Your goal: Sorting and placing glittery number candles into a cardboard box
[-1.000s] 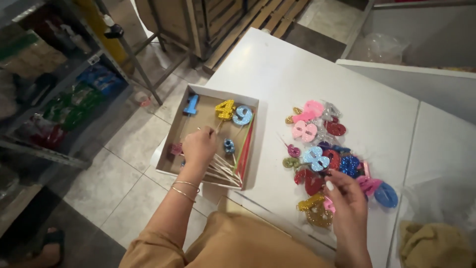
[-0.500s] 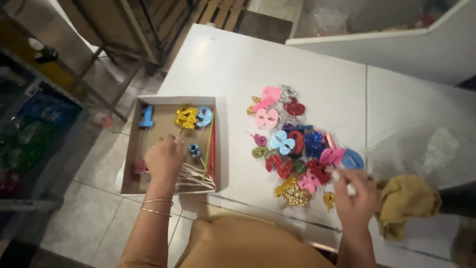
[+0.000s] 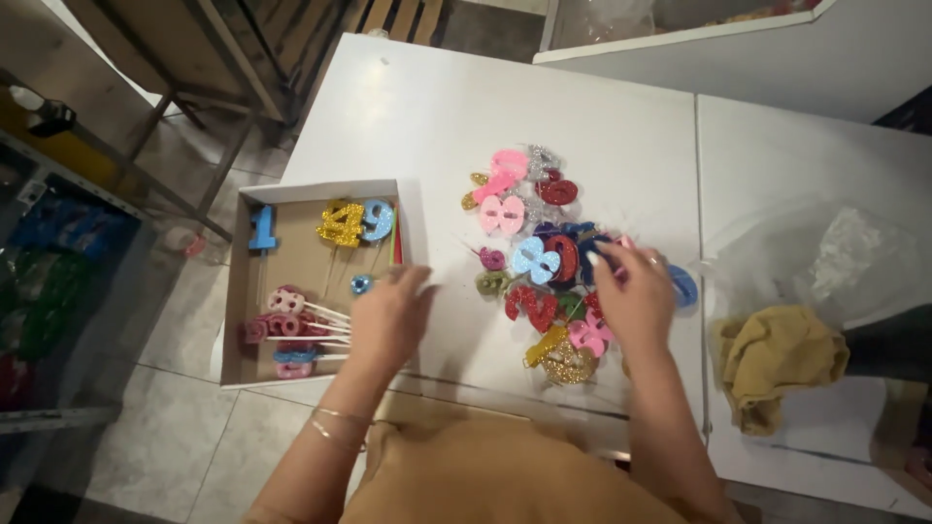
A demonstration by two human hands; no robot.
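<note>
Now my left hand [image 3: 388,315] has lifted off the sticks inside the cardboard tray [image 3: 238,291] and hovers over the tray's right rim, fingers loosely spread and holding nothing. A second ago it was pressed down among the numbers on sticks [image 3: 291,330] at the tray's near end; those lie gathered there, just left of the hand. My right hand [image 3: 631,296] has moved too, from the near edge of the pile of glitter numbers [image 3: 544,257] right of the tray up onto its right side. Its fingers are curled over the pieces; motion blur hides whether they pinch one. The pile sits on the white table [image 3: 437,116], well right of the tray, between my hands. A yellow cloth [image 3: 777,359] lies farther right of the tray, beyond the pile. One placement looks finished, another pick begun.
</note>
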